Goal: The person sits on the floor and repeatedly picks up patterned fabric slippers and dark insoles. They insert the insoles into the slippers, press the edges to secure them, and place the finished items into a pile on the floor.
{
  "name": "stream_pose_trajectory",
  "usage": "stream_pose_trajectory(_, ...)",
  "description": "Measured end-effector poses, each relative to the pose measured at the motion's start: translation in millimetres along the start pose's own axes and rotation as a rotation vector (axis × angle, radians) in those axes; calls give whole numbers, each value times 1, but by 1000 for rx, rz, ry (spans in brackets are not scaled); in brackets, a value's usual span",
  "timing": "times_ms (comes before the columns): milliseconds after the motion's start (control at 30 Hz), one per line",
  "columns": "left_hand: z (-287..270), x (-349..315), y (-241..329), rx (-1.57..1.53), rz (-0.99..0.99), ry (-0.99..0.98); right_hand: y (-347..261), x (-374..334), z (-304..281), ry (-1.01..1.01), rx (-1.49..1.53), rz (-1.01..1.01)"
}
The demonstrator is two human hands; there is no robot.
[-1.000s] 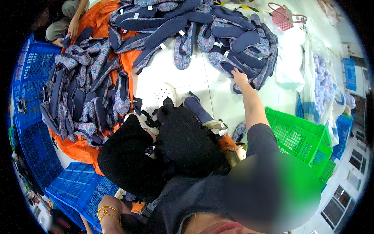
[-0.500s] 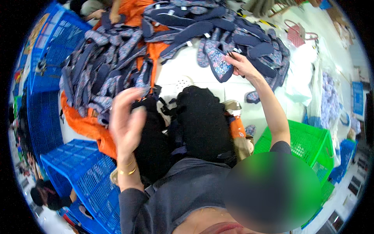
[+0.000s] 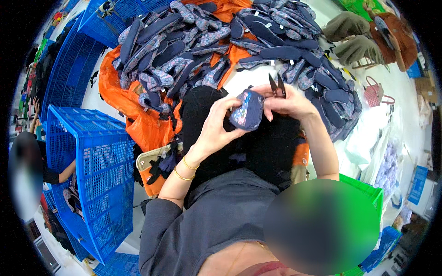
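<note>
A dark navy slipper [image 3: 247,111] with a blue and pink floral pattern is held up above my black-clad lap. My left hand [image 3: 217,123] grips it along its left side and lower end. Black thread snips [image 3: 277,86] sit in my right hand [image 3: 291,104], blades pointing up and away from me. Fingers of that hand also reach the slipper's right edge; whether they pinch it is hard to make out. Beyond my knees lies a pile of similar slippers [image 3: 172,50], some sole up, with small white tags on several.
Orange sheeting [image 3: 152,126] lies beneath the pile. A blue plastic crate [image 3: 106,170] stands on my left, a green crate [image 3: 363,186] on my right. Another person [image 3: 393,39] sits at the far right; someone reaches into the crates at left. A red checked bag [image 3: 373,94] rests on the floor.
The slipper has come from the pile toward my lap, and my left hand has closed on it. My right hand still holds the snips, now with blades up. The view has shifted.
</note>
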State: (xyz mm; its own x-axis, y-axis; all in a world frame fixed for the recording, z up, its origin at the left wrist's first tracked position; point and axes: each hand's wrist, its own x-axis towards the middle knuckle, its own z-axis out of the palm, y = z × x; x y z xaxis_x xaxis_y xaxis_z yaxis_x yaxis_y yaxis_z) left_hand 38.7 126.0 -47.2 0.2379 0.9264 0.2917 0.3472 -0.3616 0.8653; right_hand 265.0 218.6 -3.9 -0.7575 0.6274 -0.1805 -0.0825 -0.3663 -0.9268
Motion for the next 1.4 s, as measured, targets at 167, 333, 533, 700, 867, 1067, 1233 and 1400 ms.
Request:
stream_pose_trajectory(167, -23, -21, 8, -161, -108, -170, 19, -5, 20, 14, -93, 76)
stream_pose_trajectory(333, -36, -5, 6, -378, -188, -136, 28, -4, 32, 97, -96, -58)
stream_pose_trajectory(533, -36, 28, -2, -350, -41, -386, 36, -3, 51, 467, -349, -307)
stream_pose_trajectory(700, -47, 55, 8, -121, 67, -495, 8, -8, 51, 602, -376, -278)
stream_pose_trajectory(867, -27, 64, -4, -84, 170, -394, 7, -5, 60, 587, -254, -341)
stream_pose_trajectory(1067, -37, 60, 10, 74, 309, -125, -12, -25, 44, 629, -947, -143)
stream_pose_trajectory(1233, -43, 68, 6, -119, 218, -175, 9, -34, 43, 448, -979, -225)
stream_pose_trajectory(1400, -44, 74, 3, -108, 212, -197, 8, -21, 54, 465, -1022, -206)
